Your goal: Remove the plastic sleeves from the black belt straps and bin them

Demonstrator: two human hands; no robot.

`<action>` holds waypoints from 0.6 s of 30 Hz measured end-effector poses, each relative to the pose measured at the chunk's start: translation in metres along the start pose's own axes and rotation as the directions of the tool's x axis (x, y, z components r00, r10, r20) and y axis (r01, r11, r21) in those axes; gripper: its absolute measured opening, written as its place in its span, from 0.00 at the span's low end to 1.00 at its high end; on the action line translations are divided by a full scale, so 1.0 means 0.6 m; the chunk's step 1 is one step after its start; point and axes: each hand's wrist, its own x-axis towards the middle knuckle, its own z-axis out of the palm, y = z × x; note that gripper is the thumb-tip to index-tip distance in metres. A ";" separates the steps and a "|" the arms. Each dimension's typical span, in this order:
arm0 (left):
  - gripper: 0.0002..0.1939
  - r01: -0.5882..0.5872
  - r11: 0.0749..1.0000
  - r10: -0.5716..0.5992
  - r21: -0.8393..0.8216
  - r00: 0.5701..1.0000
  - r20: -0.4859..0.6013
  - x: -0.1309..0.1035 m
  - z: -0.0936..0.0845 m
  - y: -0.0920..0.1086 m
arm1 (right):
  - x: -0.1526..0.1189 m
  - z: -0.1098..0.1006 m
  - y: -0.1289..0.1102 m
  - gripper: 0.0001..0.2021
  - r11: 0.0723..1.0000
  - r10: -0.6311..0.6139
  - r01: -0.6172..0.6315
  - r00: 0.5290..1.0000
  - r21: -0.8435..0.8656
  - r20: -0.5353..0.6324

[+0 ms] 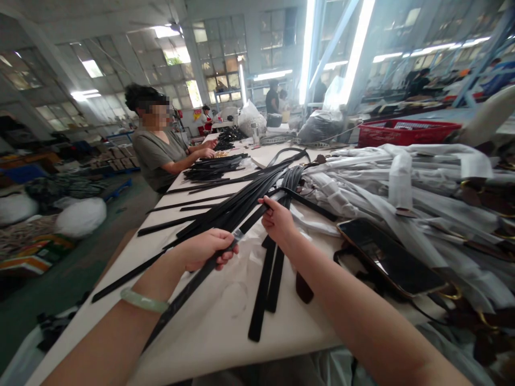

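A long black strap [252, 219] runs slantwise between my two hands above the table. My left hand [215, 247], with a pale green bangle on its wrist, is closed round its lower part, and the tail hangs down toward the table's front edge. Farther up, my right hand [277, 217] pinches the same strap between thumb and fingers. A small clear, shiny patch shows on the strap just beyond my left fingers. Behind my hands lies a thick bundle of black straps [241, 198]. Two strap ends [267, 284] lie below my right hand.
White-wrapped straps [362, 177] with brown tabs and brass-coloured rings are heaped on the right. A phone [390, 257] lies at that heap's near side. Behind it stands a red basket [406, 133]. A co-worker [161, 142] handles small pieces across the pale table [193, 343].
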 end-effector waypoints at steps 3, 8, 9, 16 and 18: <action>0.18 -0.078 0.997 0.077 -0.013 0.997 -0.031 0.000 0.001 0.002 | -0.009 0.008 0.010 0.16 0.999 -0.035 0.036 0.999 -0.018 0.018; 0.20 -0.092 0.995 0.088 -0.049 0.994 -0.068 -0.004 0.003 -0.001 | -0.052 0.040 0.049 0.19 0.993 0.073 -0.055 0.982 -0.105 0.177; 0.21 -0.076 0.996 0.073 -0.043 0.995 -0.064 -0.008 0.003 -0.003 | -0.054 0.041 0.049 0.19 0.994 0.063 -0.045 0.982 -0.103 0.178; 0.19 -0.104 0.992 0.095 -0.065 0.986 -0.137 -0.014 0.006 -0.007 | -0.050 0.040 0.055 0.19 0.989 0.001 0.029 0.979 -0.144 0.203; 0.20 -0.122 0.990 0.110 -0.072 0.982 -0.156 -0.011 0.009 -0.007 | -0.058 0.045 0.066 0.19 0.981 0.016 0.028 0.974 -0.190 0.225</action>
